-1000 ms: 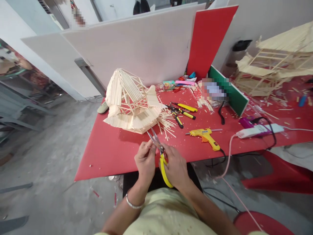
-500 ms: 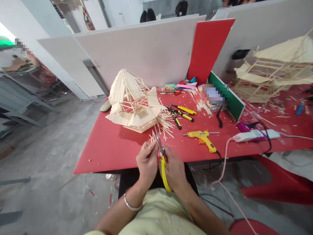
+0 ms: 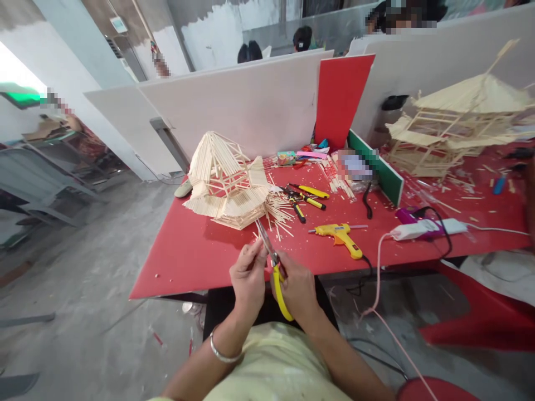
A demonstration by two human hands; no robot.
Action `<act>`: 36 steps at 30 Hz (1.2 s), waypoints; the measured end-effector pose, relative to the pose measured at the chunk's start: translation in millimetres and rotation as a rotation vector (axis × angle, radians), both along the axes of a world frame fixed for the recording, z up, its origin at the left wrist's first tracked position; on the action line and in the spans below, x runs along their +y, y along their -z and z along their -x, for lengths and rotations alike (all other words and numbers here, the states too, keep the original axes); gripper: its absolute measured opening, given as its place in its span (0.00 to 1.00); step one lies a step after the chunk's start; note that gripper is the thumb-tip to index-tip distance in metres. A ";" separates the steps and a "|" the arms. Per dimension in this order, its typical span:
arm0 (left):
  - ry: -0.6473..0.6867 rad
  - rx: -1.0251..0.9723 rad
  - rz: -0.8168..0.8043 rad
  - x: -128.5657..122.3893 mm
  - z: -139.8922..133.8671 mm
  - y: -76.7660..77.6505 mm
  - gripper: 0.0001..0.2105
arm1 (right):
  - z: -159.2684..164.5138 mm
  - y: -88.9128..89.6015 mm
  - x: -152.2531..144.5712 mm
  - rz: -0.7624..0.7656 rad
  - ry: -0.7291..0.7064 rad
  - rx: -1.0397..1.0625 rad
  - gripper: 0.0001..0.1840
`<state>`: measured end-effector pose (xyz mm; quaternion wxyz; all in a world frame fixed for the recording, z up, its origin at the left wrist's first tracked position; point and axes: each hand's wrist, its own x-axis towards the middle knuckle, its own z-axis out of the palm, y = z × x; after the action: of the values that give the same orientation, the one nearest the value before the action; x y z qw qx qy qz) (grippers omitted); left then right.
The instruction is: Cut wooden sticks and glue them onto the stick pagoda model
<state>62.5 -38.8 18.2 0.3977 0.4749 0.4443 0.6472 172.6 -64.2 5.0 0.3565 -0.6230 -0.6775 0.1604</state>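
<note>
My right hand (image 3: 296,284) is wrapped round the yellow handles of a pair of scissors (image 3: 279,289). Their metal blades point up and away, toward the model, and look nearly closed. Just left of the blades, my left hand (image 3: 249,273) is closed in a pinch. Whatever it pinches is too small to make out. Beyond both hands stands a pale wooden-stick model (image 3: 228,189) with a pointed roof and a flared lower skirt. Loose thin sticks (image 3: 281,211) lie heaped at its right side.
On the red table (image 3: 184,250) lie yellow-black pliers (image 3: 298,209), a yellow glue gun (image 3: 340,236) and a white power strip (image 3: 430,228). A green divider (image 3: 376,167) stands at right, with another stick model (image 3: 451,125) beyond. White boards (image 3: 234,106) close off the back.
The scissor blades have gone from spread to nearly closed beside my left fingers. My view has tilted up slightly and shifted; the things on the table have stayed put.
</note>
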 end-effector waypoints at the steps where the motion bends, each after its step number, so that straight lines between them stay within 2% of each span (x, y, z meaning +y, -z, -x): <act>1: -0.002 -0.005 0.000 1.0 -0.1 -0.2 0.14 | -0.8 -0.8 0.6 -0.013 0.011 -0.037 0.20; 4: 0.014 -0.028 -0.008 3.9 0.0 1.1 0.11 | -2.8 -1.1 2.2 -0.029 0.034 -0.119 0.26; 10: 0.084 -0.112 0.044 4.8 0.9 7.5 0.08 | -1.1 2.1 3.2 0.049 0.007 -0.037 0.23; 15: 0.071 -0.120 0.028 4.4 1.9 8.7 0.05 | -0.2 4.2 2.2 -0.008 0.016 -0.027 0.21; 19: 0.070 -0.145 0.054 2.3 0.2 6.8 0.09 | 0.9 13.2 3.0 -0.073 0.008 0.000 0.18; 22: 0.070 -0.156 0.081 1.6 -1.0 6.0 0.13 | 1.8 16.7 4.2 -0.064 -0.004 0.007 0.16; 28: 0.019 -0.211 0.081 6.5 0.9 7.9 0.09 | 1.7 9.7 3.8 -0.025 0.030 -0.134 0.26; 32: 0.036 -0.216 0.094 6.9 3.2 8.5 0.09 | 2.1 7.8 3.3 0.044 -0.005 -0.095 0.25; 36: 0.031 -0.193 0.097 6.0 6.9 11.0 0.10 | 3.7 5.9 2.8 0.045 -0.018 -0.088 0.24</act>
<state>55.6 -32.8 7.3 0.4710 0.3975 0.4272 0.6616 168.9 -61.4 -0.9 0.3110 -0.6310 -0.6944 0.1512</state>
